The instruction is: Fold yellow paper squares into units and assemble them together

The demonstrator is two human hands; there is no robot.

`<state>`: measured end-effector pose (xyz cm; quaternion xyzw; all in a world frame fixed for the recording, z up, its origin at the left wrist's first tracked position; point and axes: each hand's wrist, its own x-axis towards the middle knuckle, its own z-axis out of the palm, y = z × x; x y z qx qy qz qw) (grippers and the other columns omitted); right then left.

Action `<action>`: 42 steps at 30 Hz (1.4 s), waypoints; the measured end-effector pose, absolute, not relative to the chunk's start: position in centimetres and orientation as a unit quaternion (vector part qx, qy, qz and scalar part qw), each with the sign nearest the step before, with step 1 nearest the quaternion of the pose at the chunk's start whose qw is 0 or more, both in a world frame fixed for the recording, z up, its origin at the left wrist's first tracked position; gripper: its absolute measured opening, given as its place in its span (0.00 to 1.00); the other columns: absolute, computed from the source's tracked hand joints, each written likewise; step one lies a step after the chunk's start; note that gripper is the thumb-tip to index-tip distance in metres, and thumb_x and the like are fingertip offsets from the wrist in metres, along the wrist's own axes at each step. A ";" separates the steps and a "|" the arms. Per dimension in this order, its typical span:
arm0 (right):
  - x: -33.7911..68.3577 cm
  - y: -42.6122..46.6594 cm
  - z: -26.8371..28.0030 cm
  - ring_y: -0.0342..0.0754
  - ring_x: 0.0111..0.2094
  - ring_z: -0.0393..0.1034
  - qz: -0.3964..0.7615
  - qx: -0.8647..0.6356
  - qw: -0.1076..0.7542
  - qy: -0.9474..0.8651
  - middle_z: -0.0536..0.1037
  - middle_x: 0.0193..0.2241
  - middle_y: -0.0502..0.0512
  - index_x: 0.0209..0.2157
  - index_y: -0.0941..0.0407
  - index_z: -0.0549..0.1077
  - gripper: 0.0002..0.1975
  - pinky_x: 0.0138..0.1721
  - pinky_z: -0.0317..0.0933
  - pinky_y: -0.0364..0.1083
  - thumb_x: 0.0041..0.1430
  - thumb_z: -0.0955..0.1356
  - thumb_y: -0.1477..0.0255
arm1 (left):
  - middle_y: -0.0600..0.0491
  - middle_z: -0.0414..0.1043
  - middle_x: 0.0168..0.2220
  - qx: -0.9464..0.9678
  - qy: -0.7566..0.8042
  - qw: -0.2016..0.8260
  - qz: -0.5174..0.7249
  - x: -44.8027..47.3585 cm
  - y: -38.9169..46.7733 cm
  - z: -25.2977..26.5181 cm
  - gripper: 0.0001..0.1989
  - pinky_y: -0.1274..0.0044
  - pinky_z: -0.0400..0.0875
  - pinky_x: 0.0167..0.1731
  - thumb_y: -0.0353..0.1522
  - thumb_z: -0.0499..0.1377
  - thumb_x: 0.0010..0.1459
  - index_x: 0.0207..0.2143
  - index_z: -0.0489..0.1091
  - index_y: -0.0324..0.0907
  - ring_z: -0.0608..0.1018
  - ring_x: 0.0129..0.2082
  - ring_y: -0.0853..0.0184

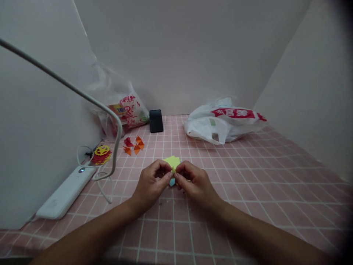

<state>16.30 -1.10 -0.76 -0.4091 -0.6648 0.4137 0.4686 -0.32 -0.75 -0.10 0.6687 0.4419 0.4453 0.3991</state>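
My left hand point(150, 181) and my right hand point(198, 183) meet at the middle of the table. Thumbs and forefingers of both are closed on a small piece of yellow folded paper point(173, 170), one hand on each side. Just behind the fingertips lie yellow paper sheets point(172, 160), partly covered by the hands. A bit of blue paper point(172, 182) shows below the thumbs. Farther back on the left sit several small folded paper figures, orange point(137, 148) and dark red point(128, 142).
A pink checked cloth point(242, 176) covers the table. Plastic bags stand at back left point(135, 110) and back right point(204, 123), with a black phone point(156, 121) between. On the left are a white power strip point(66, 193), yellow and red cutouts point(102, 152) and a hanging cable point(68, 85).
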 end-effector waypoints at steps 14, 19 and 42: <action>16.2 -1.1 -0.9 0.41 0.22 0.65 0.460 -0.390 0.471 -0.643 0.70 0.22 0.46 0.34 0.55 0.67 0.02 0.23 0.58 0.42 0.60 0.66 0.74 | 0.54 0.71 0.29 0.647 0.429 0.447 0.444 -0.1 -0.8 0.2 0.04 0.76 0.69 0.30 0.31 0.59 0.57 0.34 0.69 0.39 0.74 0.28 0.69; 16.3 -1.2 -0.9 0.41 0.22 0.64 0.444 -0.386 0.475 -0.654 0.69 0.23 0.46 0.36 0.55 0.67 0.02 0.24 0.58 0.42 0.60 0.66 0.74 | 0.54 0.70 0.29 0.641 0.427 0.452 0.449 -0.2 -0.8 0.1 0.03 0.77 0.69 0.31 0.30 0.60 0.56 0.33 0.69 0.39 0.74 0.29 0.70; 16.2 -1.5 -0.6 0.40 0.22 0.65 0.478 -0.339 0.496 -0.641 0.70 0.23 0.46 0.32 0.55 0.68 0.03 0.24 0.61 0.41 0.59 0.65 0.76 | 0.57 0.67 0.25 0.638 0.412 0.473 0.447 0.0 -1.2 0.8 0.01 0.78 0.66 0.28 0.28 0.59 0.54 0.31 0.68 0.40 0.71 0.25 0.72</action>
